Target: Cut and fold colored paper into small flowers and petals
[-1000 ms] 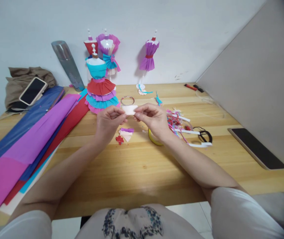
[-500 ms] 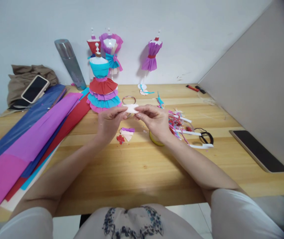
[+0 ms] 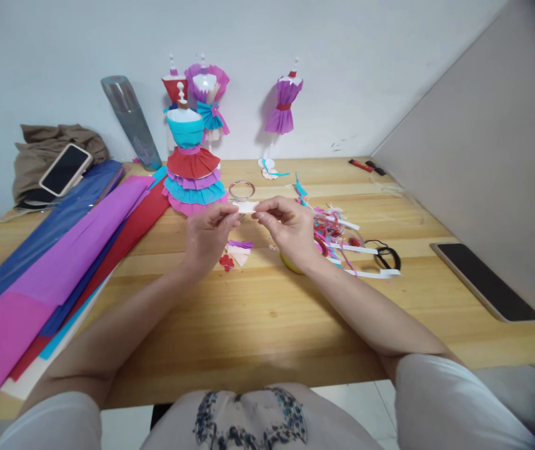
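Observation:
A small white piece of paper point(image 3: 247, 207) is pinched between the fingertips of both hands, held above the table. My left hand point(image 3: 209, 237) grips its left end, and my right hand point(image 3: 290, 230) its right end. Under and between the hands lie a red paper flower point(image 3: 226, 262) and a pale pink paper piece point(image 3: 240, 254) with a purple strip point(image 3: 240, 244). A yellow ring-shaped thing point(image 3: 290, 264) is partly hidden below my right hand. Just behind the paper rests a thin bangle-like ring point(image 3: 242, 189).
Mini mannequins in crepe-paper dresses point(image 3: 192, 162) stand at the back, one purple point(image 3: 286, 106) farther right. Crepe sheets point(image 3: 75, 244) cover the left side, near a bottle point(image 3: 131, 122) and a phone point(image 3: 65, 169). Paper scraps point(image 3: 335, 228), a black band point(image 3: 388, 257) and another phone point(image 3: 485, 281) lie right.
The white paper has tipped and sits slightly lower, showing a narrower face between the fingers. Both hands keep their pinch, and the view has shifted a little.

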Demonstrator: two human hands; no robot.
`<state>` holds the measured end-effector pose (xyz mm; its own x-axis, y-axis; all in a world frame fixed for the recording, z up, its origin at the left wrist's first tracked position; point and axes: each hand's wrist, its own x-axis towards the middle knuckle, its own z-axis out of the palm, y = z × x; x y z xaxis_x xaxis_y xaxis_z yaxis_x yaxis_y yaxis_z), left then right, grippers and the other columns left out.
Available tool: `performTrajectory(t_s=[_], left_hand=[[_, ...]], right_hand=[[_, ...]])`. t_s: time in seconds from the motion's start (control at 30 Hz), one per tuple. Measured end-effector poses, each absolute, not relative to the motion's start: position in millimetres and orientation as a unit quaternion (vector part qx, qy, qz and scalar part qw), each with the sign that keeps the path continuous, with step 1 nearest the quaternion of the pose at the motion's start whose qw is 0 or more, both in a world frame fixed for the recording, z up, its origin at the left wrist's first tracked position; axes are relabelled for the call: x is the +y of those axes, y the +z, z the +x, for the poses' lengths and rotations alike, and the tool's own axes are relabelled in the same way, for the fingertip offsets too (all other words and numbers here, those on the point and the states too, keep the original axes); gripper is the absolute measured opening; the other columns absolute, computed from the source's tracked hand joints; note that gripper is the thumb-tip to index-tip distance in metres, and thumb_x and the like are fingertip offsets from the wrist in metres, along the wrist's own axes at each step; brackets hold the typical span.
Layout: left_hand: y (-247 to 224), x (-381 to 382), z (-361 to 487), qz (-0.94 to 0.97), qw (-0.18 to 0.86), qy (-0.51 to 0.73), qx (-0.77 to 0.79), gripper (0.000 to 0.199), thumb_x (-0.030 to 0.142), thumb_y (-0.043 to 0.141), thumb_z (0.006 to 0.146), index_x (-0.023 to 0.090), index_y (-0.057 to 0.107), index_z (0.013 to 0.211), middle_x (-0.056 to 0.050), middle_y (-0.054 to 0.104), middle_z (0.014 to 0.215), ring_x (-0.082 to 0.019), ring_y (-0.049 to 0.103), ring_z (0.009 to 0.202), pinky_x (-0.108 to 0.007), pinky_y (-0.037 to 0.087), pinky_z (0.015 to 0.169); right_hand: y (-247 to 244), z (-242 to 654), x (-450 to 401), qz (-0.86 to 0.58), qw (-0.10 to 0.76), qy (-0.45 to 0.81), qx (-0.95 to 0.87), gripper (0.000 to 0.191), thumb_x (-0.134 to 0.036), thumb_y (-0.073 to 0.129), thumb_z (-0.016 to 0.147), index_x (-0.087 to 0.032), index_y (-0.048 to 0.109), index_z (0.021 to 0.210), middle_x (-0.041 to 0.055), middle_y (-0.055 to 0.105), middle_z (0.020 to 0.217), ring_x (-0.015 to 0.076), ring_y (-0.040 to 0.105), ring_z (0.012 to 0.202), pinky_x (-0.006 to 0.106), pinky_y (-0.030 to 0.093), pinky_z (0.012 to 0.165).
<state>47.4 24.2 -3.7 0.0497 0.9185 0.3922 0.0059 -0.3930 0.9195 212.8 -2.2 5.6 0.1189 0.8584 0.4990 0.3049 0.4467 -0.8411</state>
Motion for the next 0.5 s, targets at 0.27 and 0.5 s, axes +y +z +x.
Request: performTrajectory(t_s=[0.27,0.5], left_hand=[[7,22,48,0.578,0.446,0.566,0.383,0.011,0.027,0.075,0.072,0.018,0.072,0.076,-0.001,0.073,0.066,-0.015,0.071,0.063,-0.026,0.058,0.062],[9,22,48,0.567,0.463,0.562,0.385,0.011,0.028,0.076,0.07,0.018,0.072,0.074,-0.001,0.073,0.066,-0.016,0.071,0.061,-0.027,0.057,0.06]], right_hand=[[7,213,4,-0.463,0.603,0.329,-0.56,0.008,-0.026,0.074,0.071,-0.02,0.07,0.075,0.0011,0.07,0.073,0.0139,0.062,0.065,0.029,0.051,0.065],[11,212,1,-0.454,0.613,0.356,-0.539,0.009,-0.025,0.075,0.068,-0.019,0.07,0.073,0.0,0.069,0.07,0.0121,0.06,0.06,0.029,0.051,0.064]])
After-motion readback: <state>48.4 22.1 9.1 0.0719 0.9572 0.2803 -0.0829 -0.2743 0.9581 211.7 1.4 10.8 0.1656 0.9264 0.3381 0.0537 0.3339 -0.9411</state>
